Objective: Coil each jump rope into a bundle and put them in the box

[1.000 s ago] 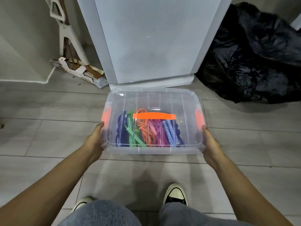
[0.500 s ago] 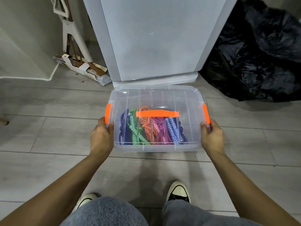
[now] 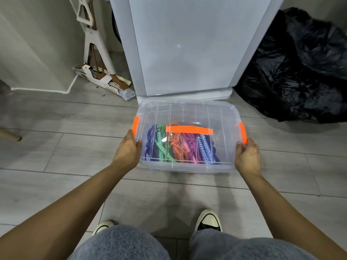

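Note:
A clear plastic box [image 3: 187, 109] with its lid on stands on the grey floor in front of me. The lid has an orange handle [image 3: 189, 130] and an orange latch on each short side. Through the lid I see several coiled jump ropes: blue [image 3: 150, 141], green [image 3: 161, 147], orange [image 3: 176, 147], pink-purple [image 3: 190, 149] and one with blue patterned handles [image 3: 205, 149]. My left hand [image 3: 129, 149] grips the box's left end by the left latch [image 3: 135, 124]. My right hand [image 3: 247, 156] grips the right end, fingers at the right latch [image 3: 243, 133].
A white appliance [image 3: 187, 45] stands right behind the box. A crumpled black plastic bag [image 3: 300, 72] lies at the right. A white folding stand and a torn cardboard carton [image 3: 105, 83] lean at the back left. My shoes and knees are below.
Both hands have slid from the box's near corners up along its short sides to the orange latches, which now lie down against the lid's edges. The box stayed on the floor.

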`<state>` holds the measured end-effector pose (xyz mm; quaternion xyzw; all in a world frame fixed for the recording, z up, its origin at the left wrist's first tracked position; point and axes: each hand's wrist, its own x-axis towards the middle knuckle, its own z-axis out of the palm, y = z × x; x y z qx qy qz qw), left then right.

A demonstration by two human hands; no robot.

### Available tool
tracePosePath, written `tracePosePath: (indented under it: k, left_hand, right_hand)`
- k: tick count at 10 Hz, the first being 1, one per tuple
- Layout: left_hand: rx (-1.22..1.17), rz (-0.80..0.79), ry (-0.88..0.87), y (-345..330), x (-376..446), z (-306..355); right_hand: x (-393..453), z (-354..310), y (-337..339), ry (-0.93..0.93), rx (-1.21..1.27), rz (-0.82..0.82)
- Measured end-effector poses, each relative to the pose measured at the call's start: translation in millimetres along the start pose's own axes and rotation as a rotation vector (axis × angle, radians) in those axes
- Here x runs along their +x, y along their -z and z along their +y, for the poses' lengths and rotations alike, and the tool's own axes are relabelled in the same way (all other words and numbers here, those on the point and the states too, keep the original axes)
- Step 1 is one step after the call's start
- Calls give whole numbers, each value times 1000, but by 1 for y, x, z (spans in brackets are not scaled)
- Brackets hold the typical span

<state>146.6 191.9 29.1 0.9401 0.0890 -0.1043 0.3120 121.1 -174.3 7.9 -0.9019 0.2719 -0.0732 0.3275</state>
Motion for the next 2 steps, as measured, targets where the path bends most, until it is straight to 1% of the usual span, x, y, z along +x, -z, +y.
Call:
tracePosePath:
  k: [1,2]
  left_hand:
    - [140,-24,26,6,2,7]
    - [307,2,-14,16,-7,19]
  right_hand:
    - [2,-10,7,10,-155,-21]
    - [-5,-24,15,74,-295,-19]
